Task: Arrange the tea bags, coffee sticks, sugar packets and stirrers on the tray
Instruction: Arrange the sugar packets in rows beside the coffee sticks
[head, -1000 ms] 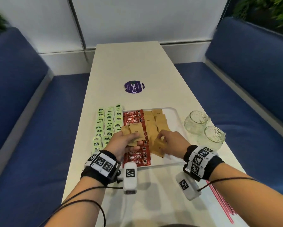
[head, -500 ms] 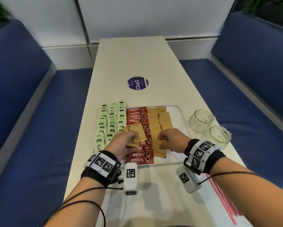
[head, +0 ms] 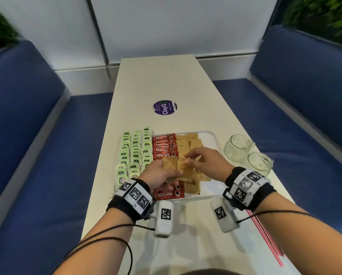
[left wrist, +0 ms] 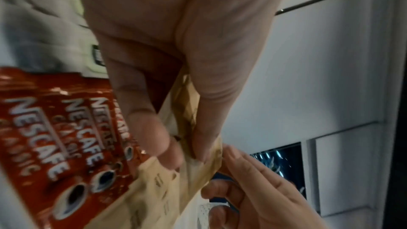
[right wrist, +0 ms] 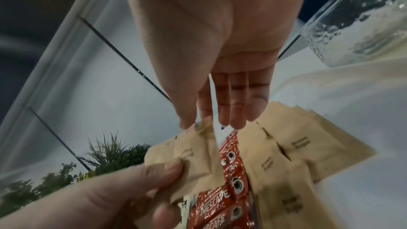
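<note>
The left hand [head: 160, 174] grips a supply of sugar packets [head: 171, 163]; the right hand [head: 205, 160] pinches one, probably for the tray [head: 213, 136].

In the head view, the left hand [head: 161, 174] covers the middle of the row of coffee sticks [head: 165, 145]. How many sugar packets [head: 171, 163] it pinches cannot be counted. The right wristband [head: 247, 185] hides the far ends of the stirrers [head: 267, 240]. In the right wrist view, the picture edge cuts off the glass jar [right wrist: 361, 23], and the print on the packets is too blurred to read.
</note>
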Demonstrator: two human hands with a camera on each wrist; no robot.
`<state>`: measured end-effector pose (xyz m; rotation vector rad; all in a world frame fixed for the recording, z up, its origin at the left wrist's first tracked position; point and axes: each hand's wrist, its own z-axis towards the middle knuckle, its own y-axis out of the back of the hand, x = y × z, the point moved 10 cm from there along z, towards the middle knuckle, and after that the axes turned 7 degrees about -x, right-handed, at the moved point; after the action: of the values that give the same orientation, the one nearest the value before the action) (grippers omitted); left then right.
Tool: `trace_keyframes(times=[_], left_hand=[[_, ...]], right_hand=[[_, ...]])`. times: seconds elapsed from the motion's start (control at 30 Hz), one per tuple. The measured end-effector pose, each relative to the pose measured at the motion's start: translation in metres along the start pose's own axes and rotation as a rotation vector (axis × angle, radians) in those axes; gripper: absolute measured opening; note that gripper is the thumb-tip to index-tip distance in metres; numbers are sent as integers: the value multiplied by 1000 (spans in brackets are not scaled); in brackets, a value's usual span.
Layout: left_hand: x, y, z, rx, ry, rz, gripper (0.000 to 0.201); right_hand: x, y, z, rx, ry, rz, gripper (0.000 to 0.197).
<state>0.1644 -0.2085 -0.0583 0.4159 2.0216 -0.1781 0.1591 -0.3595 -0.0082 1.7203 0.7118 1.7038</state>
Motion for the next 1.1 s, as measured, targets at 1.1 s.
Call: trace_keyframes(times=[1.1], left_hand=[[-46,-38,6,-79,-357,373,25]], right_hand=[[-34,25,-28,-161,-76,-17,13]])
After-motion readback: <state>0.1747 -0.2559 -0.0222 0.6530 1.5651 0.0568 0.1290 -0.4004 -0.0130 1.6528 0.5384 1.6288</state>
